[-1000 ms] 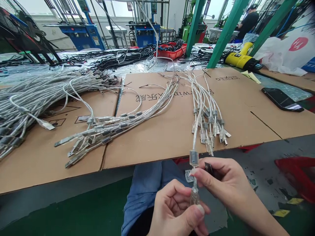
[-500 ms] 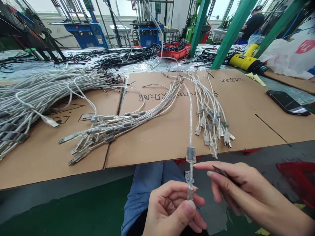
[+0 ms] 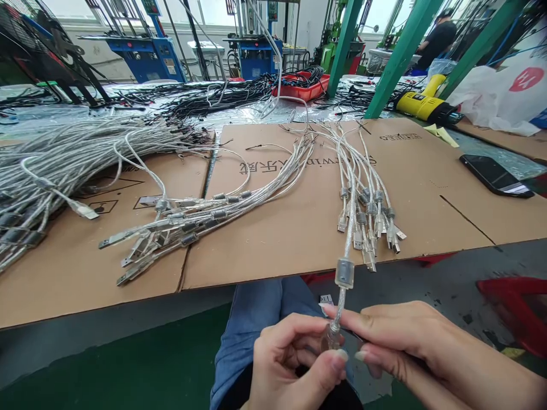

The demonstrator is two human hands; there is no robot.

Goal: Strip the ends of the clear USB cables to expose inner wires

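Observation:
My left hand (image 3: 299, 359) pinches the clear plug end of a USB cable (image 3: 349, 228) just in front of the cardboard's edge. A grey ferrite bead (image 3: 344, 273) in a clear casing sits on this cable above my fingers. My right hand (image 3: 397, 336) is closed on a thin dark blade-like tool (image 3: 354, 335), mostly hidden by the fingers. Its tip is close to the plug, and the index finger lies behind the cable; whether the tool touches the plug, I cannot tell.
Clear USB cables (image 3: 367, 216) lie bunched at the right and another bundle (image 3: 205, 219) lies left of centre on the cardboard (image 3: 265, 250). A large cable heap (image 3: 72, 159) fills the left. A phone (image 3: 496, 175), yellow heat gun (image 3: 423, 106) and red tray (image 3: 303, 88) stand farther off.
My right hand has moved left, bringing the tool up to the plug. The held cable and its bead have shifted slightly right, and the cable now leans.

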